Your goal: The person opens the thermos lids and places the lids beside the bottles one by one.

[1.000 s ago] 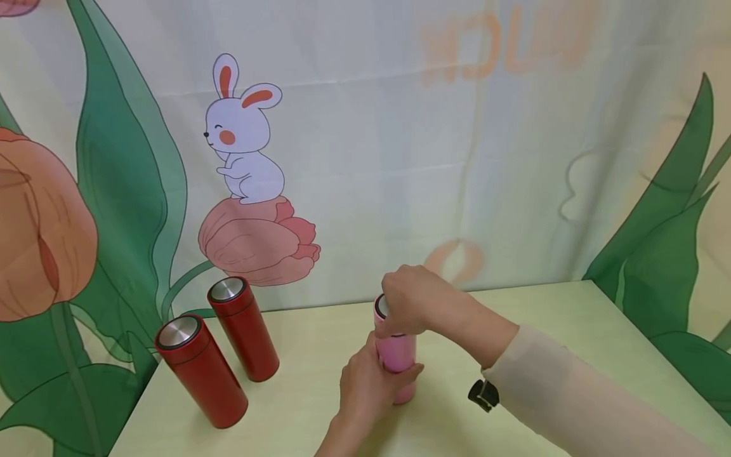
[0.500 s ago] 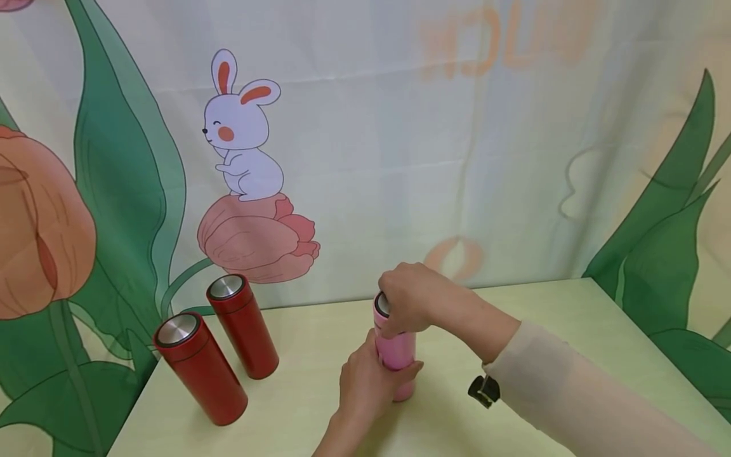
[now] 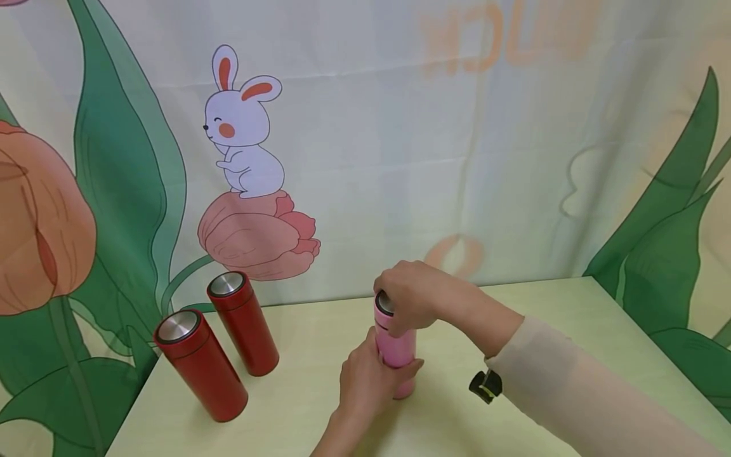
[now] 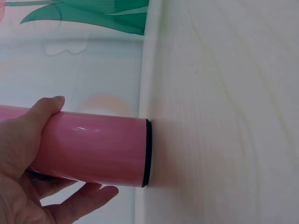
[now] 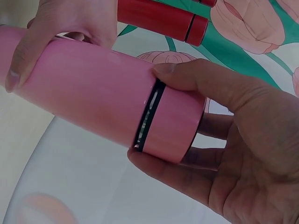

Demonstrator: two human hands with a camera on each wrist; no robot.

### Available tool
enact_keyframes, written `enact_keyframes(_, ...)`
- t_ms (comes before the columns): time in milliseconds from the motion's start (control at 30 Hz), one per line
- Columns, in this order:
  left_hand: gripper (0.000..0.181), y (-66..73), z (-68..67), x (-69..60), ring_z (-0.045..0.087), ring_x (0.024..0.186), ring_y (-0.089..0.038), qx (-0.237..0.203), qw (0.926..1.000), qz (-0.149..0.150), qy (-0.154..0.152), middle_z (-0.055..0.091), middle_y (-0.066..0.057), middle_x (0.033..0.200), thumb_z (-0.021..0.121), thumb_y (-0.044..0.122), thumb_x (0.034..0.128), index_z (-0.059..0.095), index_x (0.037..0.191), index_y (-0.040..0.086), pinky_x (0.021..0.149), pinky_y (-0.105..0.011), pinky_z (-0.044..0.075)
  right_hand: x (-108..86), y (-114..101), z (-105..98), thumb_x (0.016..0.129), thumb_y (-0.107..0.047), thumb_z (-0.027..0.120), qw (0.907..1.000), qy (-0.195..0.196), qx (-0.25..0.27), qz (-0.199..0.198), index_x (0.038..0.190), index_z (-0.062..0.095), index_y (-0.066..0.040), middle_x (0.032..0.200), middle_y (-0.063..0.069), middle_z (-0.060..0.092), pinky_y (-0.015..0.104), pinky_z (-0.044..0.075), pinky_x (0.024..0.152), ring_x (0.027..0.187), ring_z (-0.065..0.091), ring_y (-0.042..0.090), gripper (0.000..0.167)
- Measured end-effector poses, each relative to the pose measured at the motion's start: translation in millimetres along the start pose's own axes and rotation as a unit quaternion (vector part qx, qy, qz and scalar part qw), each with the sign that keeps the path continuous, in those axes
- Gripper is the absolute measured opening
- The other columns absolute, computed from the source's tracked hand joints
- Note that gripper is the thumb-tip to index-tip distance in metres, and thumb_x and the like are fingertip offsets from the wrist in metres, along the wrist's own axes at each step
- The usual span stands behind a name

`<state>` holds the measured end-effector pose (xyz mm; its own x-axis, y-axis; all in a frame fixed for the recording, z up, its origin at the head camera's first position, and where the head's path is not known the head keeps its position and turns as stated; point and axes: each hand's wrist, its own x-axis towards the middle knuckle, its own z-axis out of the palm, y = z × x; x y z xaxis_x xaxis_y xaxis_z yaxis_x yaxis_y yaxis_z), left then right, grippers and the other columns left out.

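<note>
Pink flask (image 3: 396,350) stands upright on the counter (image 3: 314,355), left grip (image 3: 368,379) curled round it, right grip (image 3: 412,296) pinching its cap (image 5: 174,122); two red flasks (image 3: 207,371) stand well apart.

Soft, even light here, fairly bright across the pale surface (image 3: 308,355), its source out of view. And look at the metal lids (image 3: 179,326), bright streaks of glare on both! A faint, soft-edged shadow spreads on the near side of the pink bottle (image 3: 398,350). Behind, the cloth (image 3: 365,158) shades off in gentle grey bands, and the orange lettering (image 3: 490,38) goes smudgy. Over to the left wrist view: dimmer, greyer, small white highlights, a blurry shadow by the black base (image 4: 149,151). The right wrist view, muted too, shows a smooth sheen.
</note>
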<state>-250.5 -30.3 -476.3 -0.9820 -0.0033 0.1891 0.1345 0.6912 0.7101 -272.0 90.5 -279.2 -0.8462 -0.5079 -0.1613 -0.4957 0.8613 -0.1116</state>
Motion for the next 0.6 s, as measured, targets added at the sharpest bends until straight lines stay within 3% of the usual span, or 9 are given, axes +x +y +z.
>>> enact_keyframes(367,0.067,1.2,-2.2,0.4,0.069,0.086,-0.012,-0.005,1.0,-0.002,-0.005,0.073,0.008,0.098,0.088,0.062,0.0694,0.058,0.113,0.022,0.073,-0.034,0.051,0.1,3.4,-2.5,0.081,-0.014,0.081,0.9995,-0.019,0.01,-0.021,0.136,0.065,-0.015,0.114,0.002,0.069,0.032,0.055,0.075,0.1,0.06,0.019,0.058)
enact_keyframes(600,0.065,1.0,-2.0,-0.1,0.068,0.084,-0.012,-0.005,1.0,-0.005,-0.003,0.072,0.009,0.095,0.088,0.061,0.0699,0.058,0.111,0.022,0.072,-0.034,0.051,-0.1,4.8,-2.6,0.081,-0.01,0.079,0.999,-0.033,0.018,-0.026,0.139,0.064,-0.018,0.121,0.003,0.068,0.031,0.055,0.075,0.103,0.06,0.018,0.06)
